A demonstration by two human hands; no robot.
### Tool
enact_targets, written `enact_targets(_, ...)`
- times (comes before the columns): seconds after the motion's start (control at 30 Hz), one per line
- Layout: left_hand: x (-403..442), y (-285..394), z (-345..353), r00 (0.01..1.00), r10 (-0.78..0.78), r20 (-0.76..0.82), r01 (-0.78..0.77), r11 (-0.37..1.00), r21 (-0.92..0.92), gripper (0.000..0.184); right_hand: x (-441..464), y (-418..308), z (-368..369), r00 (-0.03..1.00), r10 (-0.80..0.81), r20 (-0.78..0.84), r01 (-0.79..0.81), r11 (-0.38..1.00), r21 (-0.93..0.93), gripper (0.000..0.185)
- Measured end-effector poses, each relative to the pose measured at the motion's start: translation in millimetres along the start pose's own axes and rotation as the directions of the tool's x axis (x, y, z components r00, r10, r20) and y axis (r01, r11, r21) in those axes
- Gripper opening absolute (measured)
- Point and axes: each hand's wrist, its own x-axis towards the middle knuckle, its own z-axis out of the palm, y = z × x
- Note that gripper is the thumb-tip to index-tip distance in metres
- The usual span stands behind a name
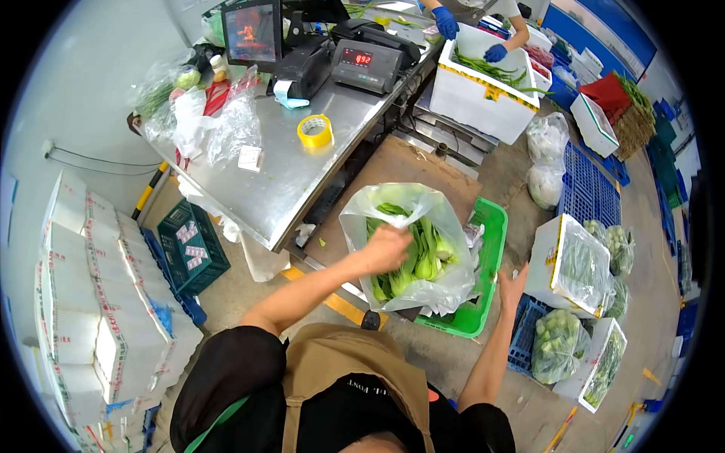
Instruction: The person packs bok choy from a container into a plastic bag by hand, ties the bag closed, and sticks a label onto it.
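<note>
A clear plastic bag (453, 291) of leafy green vegetables (427, 260) stands open on a brown platform, partly over a green crate (495, 234). My left hand (387, 249) is closed at the bag's mouth, above the greens; what its fingers grip is too small to make out. To the right of the green crate is my right hand (513, 287), raised with its fingers apart and holding nothing.
A metal table (302, 174) carries yellow tape (315, 130), a scale (366, 64) and plastic bags. A co-worker's blue-gloved hands (445, 23) are at a white foam box (483, 98). Foam boxes (121, 302) stand left; bagged vegetables (559, 343) lie right.
</note>
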Motion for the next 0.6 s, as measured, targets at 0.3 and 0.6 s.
enact_targets(0.3, -58, 74, -41, 0.925, 0.299, -0.235, -0.370, 0.850, -0.376, 0.030, -62, -9, -44, 0.920, 0.309, 0.243, -0.336, 0.938, 0.079, 0.041)
enact_targets(0.6, -63, 59, -73, 0.911, 0.115, -0.397, -0.200, 0.963, -0.180, 0.035, -107, -119, -69, 0.590, 0.352, 0.726, -0.778, 0.486, 0.397, 0.047)
